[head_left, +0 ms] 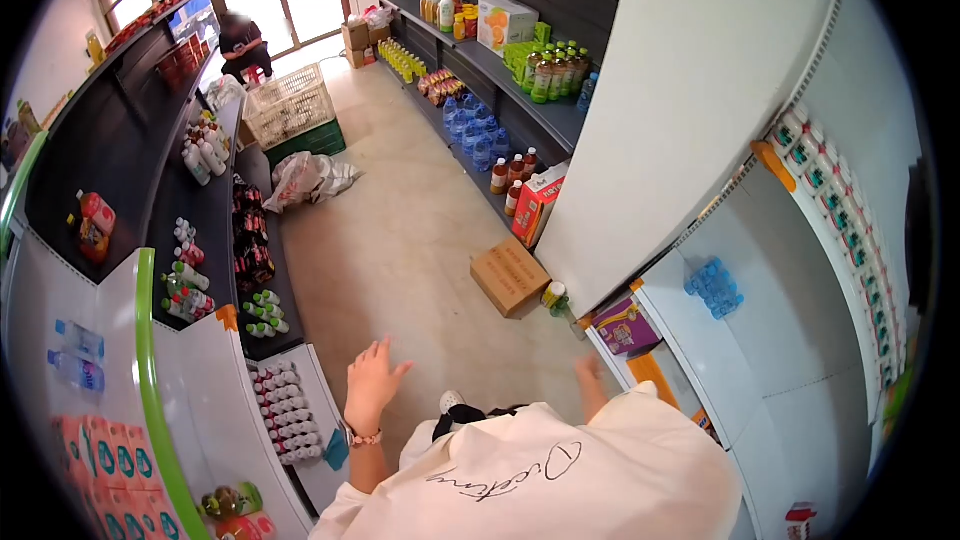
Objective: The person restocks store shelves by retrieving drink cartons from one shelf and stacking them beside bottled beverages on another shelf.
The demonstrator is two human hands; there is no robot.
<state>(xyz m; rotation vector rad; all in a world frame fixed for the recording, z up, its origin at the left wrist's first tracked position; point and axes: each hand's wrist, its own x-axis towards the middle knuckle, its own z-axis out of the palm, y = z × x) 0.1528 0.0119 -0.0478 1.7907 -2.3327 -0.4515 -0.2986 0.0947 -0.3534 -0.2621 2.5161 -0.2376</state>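
My left hand (375, 380) is raised over the aisle floor, fingers apart and nothing in it. A bracelet circles that wrist, and a low shelf with rows of small white bottles (287, 415) is to its left. On the other side, my right hand (590, 375) hangs beside my body, slightly blurred, its fingers stretched out with no object visible in them. Nearest to it are a purple box (626, 327) on the bottom right shelf and a green bottle (557, 298) on the floor by a cardboard box (509, 278).
Dark shelves with drinks line both sides of the aisle. Stacked crates (290, 105) and a plastic bag (312, 180) stand along the left. Near the glass door sits a person (243, 45). A white pillar (690, 110) rises at right, beside a pack of blue bottles (714, 288).
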